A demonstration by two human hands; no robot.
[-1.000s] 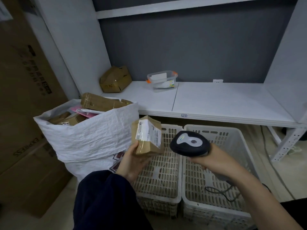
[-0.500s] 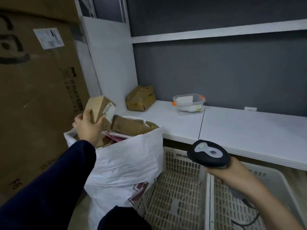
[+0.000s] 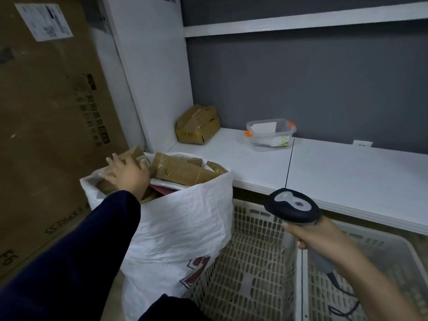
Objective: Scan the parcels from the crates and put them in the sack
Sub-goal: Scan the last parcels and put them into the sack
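One big carton stands far left. Beside it the left hand lies on a parcel at the mouth of the sack, fingers spread over it; blur hides whether they grip. Other parcels fill the sack. Two crates sit under the shelf. Above them the right hand clenches the scanner.
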